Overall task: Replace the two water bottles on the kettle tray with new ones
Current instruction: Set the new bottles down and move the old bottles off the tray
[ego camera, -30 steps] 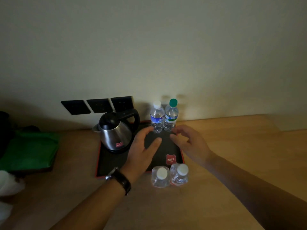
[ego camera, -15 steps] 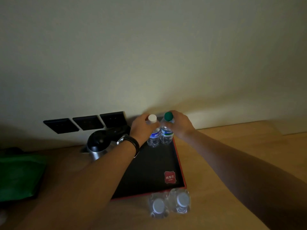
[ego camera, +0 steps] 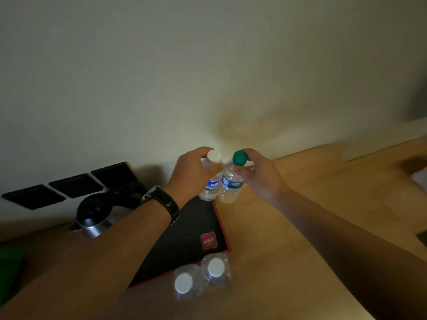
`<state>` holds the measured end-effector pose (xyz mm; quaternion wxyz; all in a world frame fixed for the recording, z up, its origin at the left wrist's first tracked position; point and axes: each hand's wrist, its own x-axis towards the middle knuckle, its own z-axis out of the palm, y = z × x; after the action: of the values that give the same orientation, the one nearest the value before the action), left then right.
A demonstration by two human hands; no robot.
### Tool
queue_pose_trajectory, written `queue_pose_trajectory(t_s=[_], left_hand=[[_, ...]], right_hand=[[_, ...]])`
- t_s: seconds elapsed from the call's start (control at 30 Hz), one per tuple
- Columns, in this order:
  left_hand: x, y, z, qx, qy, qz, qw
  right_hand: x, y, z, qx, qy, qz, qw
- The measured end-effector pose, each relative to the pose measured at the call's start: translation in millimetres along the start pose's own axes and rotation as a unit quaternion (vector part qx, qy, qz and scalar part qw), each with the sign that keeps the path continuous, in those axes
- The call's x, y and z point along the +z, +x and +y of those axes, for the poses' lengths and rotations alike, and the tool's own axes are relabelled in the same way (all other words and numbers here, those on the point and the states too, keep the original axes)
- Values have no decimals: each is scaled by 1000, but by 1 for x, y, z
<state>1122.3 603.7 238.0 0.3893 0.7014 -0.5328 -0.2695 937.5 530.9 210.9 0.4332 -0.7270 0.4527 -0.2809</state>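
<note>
My left hand [ego camera: 193, 173] grips the neck of a white-capped water bottle with a blue label [ego camera: 211, 185]. My right hand [ego camera: 258, 175] grips the neck of a green-capped bottle with a green label [ego camera: 230, 187]. Both bottles are lifted and lean over the far right corner of the black, red-rimmed kettle tray [ego camera: 184, 239]. Two more white-capped bottles [ego camera: 184, 284] [ego camera: 216, 269] stand on the wooden counter just in front of the tray. The steel kettle [ego camera: 97, 220] sits at the tray's left, partly hidden by my left forearm.
Three black wall sockets [ego camera: 74, 185] sit on the wall behind the kettle. Something green [ego camera: 9, 269] lies at the far left edge. The wooden counter [ego camera: 288, 227] stretches to the right, with a dark blurred object [ego camera: 416, 167] at the far right.
Both hands went from open above the tray to closed on the two rear bottles, then lifted them off the tray's back corner. The view has swung to the right.
</note>
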Motion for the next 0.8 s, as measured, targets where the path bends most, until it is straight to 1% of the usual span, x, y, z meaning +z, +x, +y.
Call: queue_pose_trajectory(t_s=[0.1, 0.27, 0.43, 0.5, 0.63, 0.8], left_hand=[[43, 8, 31, 29, -20, -50, 998], [124, 17, 68, 35, -42, -129, 990], [216, 11, 103, 51, -51, -206, 976], [245, 6, 111, 54, -54, -227, 971], [288, -5, 118, 44, -57, -257, 964], [307, -9, 124, 30, -50, -263, 963]], right_hand=[[-47, -21, 19, 27, 0, 51, 998], [-113, -57, 63, 87, -12, 108, 990], [-177, -103, 120, 159, -28, 186, 969], [-193, -119, 138, 178, -34, 205, 962], [-209, -143, 166, 204, -39, 214, 955], [-219, -152, 176, 215, -51, 226, 949]])
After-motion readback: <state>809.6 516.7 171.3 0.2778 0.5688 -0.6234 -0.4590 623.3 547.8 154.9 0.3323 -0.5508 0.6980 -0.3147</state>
